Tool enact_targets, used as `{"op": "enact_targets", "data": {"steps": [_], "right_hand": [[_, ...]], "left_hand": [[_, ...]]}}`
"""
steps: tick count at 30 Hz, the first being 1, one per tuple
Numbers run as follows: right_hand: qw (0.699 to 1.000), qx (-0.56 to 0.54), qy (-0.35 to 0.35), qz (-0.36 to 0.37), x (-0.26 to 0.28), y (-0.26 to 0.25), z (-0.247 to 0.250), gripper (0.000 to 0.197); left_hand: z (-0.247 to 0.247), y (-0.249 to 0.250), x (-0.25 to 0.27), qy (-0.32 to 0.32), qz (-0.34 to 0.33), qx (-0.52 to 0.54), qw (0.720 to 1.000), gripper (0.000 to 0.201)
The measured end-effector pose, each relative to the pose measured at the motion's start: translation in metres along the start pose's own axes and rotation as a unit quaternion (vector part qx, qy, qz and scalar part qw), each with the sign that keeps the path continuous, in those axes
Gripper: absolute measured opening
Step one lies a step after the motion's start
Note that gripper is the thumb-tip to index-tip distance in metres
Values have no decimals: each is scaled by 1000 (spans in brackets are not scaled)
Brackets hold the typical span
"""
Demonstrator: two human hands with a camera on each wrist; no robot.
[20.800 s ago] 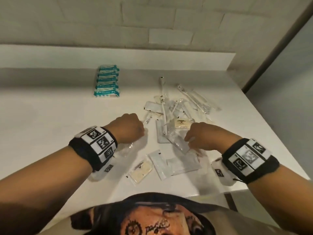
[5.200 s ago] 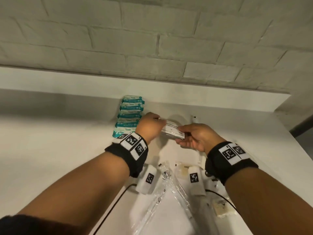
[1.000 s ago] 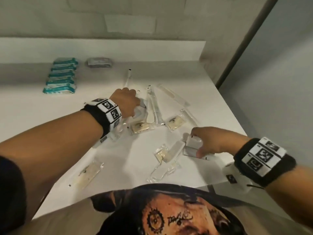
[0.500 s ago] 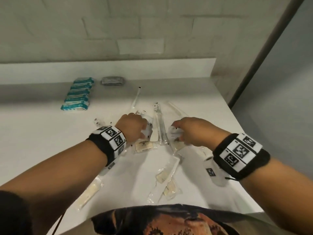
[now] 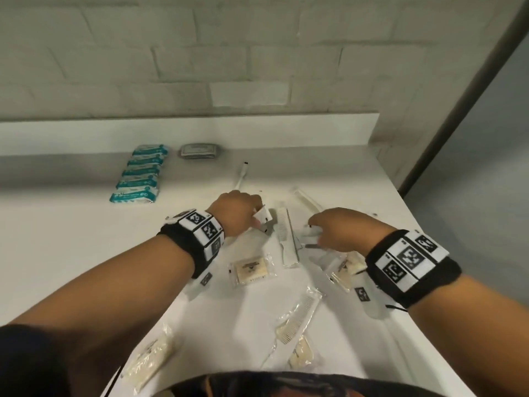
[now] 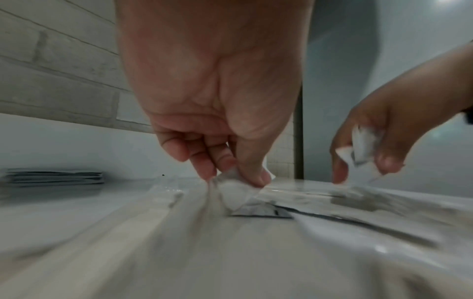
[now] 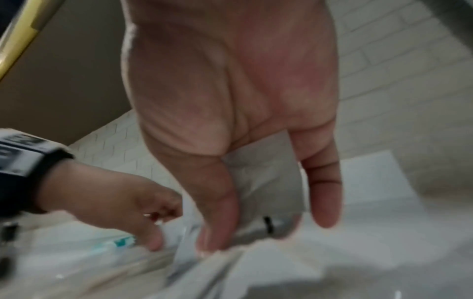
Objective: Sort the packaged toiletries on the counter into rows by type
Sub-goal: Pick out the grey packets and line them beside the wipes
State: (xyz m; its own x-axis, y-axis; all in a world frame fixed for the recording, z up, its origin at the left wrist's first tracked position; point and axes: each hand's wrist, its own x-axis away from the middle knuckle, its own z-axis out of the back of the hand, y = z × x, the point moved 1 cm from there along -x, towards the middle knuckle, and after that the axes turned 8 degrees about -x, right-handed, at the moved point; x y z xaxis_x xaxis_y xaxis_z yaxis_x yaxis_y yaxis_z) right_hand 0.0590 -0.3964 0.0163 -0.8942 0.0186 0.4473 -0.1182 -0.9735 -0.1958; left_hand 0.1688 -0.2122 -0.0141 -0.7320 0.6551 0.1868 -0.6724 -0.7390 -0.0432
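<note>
Head view: the left hand (image 5: 239,214) pinches a small white sachet (image 5: 263,216) between thumb and fingertips, low over the counter (image 5: 71,239); the right hand (image 5: 340,229), fingers curled, grips more white sachets (image 6: 362,148), how many I cannot tell; both hands work beside a wrapped comb (image 5: 286,239) in the loose pile. The likely slip, I judge: the slick film slides from the pinch, or a lifted sachet drags the dark-edged flat packet (image 6: 258,211) lying under it and scatters the pile; an overfull right hand may drop one among the wrong type. Counted: six teal packs (image 5: 137,174) in a row at the back; one stack of grey packets (image 5: 198,150) beside it; three wrapped combs visible; about five cream soap sachets (image 5: 252,269); one toothbrush (image 5: 242,176), partly hidden.
</note>
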Motion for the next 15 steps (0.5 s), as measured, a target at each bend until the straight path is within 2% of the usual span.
{"op": "enact_targets", "data": {"steps": [2, 4, 7, 9, 10, 11, 12, 15], "right_hand": [[997, -64, 9, 29, -8, -17, -2, 38], [993, -108, -14, 42, -17, -29, -9, 40], [996, -62, -57, 31, -20, -25, -16, 41], [996, -45, -75, 18, -19, -16, -16, 18], [996, -34, -82, 13, -18, -12, -14, 15], [996, -27, -83, 0, -18, -8, -14, 24], [997, -23, -74, -12, -18, -7, -12, 26], [999, 1, -24, -42, -19, -7, -10, 6]], "left_hand": [[2, 3, -11, -25, -10, -37, 999, 40], [-2, 7, -17, -33, -19, -94, 995, 38], [-11, 9, -17, -22, -13, -118, 993, 42], [-17, 8, -15, -9, -11, -109, 994, 44], [-19, 8, -13, -5, -15, -104, 994, 43], [-20, 8, -11, -5, -18, -101, 995, 41], [-21, 8, -10, -4, -21, -100, 995, 39], [-22, 12, -9, -2, -18, -105, 994, 33]]}}
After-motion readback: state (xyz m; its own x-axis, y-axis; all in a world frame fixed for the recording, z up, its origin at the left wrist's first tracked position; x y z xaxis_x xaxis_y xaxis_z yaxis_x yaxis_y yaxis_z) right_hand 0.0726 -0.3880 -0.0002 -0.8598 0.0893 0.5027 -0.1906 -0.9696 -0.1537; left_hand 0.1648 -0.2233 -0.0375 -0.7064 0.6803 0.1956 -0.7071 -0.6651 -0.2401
